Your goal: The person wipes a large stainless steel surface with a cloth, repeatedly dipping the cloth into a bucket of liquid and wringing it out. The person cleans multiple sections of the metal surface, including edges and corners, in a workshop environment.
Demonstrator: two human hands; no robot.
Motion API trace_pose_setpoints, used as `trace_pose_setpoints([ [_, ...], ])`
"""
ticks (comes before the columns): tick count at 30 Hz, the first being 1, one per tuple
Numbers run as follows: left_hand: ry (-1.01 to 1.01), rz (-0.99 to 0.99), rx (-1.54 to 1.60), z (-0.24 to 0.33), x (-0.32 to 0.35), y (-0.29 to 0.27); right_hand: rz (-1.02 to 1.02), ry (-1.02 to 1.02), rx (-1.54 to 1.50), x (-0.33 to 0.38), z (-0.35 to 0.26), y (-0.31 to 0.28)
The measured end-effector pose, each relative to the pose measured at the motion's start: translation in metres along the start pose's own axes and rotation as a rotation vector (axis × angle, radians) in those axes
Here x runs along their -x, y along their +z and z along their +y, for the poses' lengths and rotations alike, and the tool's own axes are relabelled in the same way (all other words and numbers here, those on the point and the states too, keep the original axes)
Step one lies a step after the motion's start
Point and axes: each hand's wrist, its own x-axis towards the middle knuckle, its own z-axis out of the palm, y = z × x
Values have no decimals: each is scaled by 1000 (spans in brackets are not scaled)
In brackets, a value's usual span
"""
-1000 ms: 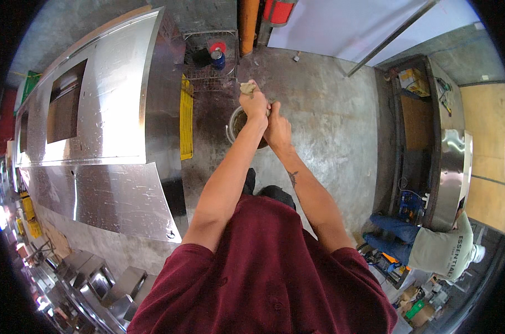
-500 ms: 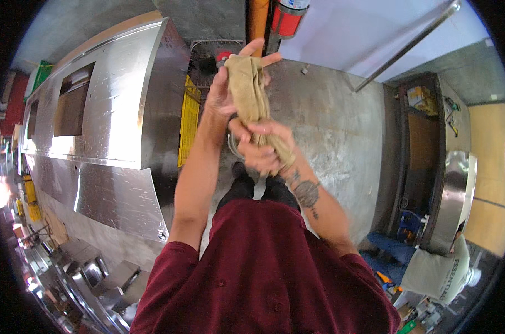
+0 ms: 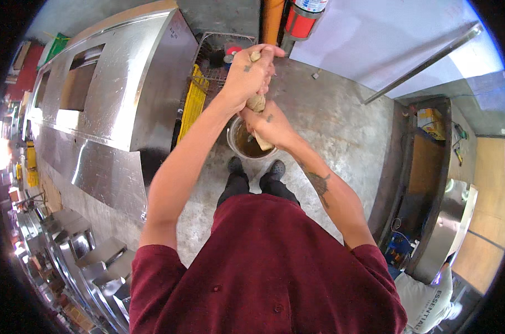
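A tan cloth [image 3: 256, 103] is bunched and twisted between my two hands, out in front of me. My left hand [image 3: 249, 73] is closed round its upper part, with a bit of fabric showing between the fingers. Just below, my right hand [image 3: 271, 125] grips the lower part, and a loose end hangs out beneath it. Under the hands, a bucket [image 3: 230, 140] with brownish liquid stands on the floor in front of my feet. My right arm hides part of the bucket's rim.
A large shiny metal cabinet [image 3: 116, 83] stands on the left, beside a yellow crate [image 3: 193, 106]. Ahead are a wire basket [image 3: 227, 39], an orange post [image 3: 273, 22] and a red cylinder [image 3: 300, 25]. A dark shelf unit [image 3: 425, 167] and a person in a light shirt [image 3: 422, 300] are on the right.
The left hand, spread behind the folded cloth before, has closed round it. The cloth has gone from a loose fold to a tight twist, and the bucket has come into clearer view.
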Motion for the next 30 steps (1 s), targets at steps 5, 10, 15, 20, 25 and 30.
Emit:
trace_pose_setpoints([
  [5,-77,519,300,-74,-19,-17,268,-150,380,-26,71,17],
  [10,-83,817,461,-136,-17,-25,323,-49,620,-26,116,24],
  [15,-118,909,655,-164,-15,-34,374,-50,751,-32,141,28],
  [20,-186,498,635,-128,-10,-50,121,-49,251,-36,116,9],
  [25,-6,-252,417,-50,14,-83,-591,463,-1000,-12,41,-30],
  [30,210,-364,226,-2,24,-77,-1068,368,-1303,12,-11,3],
])
